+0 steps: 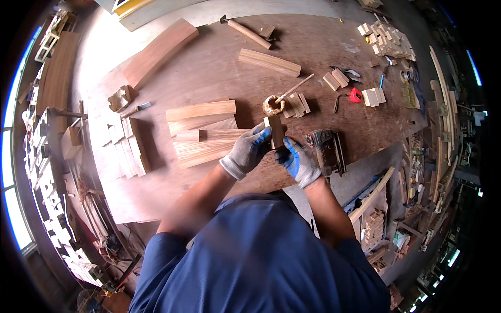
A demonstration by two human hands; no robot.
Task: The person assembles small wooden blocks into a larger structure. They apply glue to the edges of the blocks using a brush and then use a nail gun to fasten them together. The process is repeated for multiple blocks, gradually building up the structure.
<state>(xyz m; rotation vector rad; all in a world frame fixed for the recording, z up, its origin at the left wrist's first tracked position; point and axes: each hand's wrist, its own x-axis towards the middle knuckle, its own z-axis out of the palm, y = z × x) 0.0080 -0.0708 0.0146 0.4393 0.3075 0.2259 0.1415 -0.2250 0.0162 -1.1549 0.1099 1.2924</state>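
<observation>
While both gloved hands meet over the workbench (209, 73), the left hand (249, 148) and right hand (296, 160) clasp a small wooden block (275, 130) between their fingers. Just beyond it sits a small glue pot (273, 105) with a brush (295, 87) standing in it.

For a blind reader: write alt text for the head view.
Both gloved hands, left hand and right hand, hold a small wooden block upright over a brown workbench. Wood strips lie left; a glue pot beyond.
</observation>
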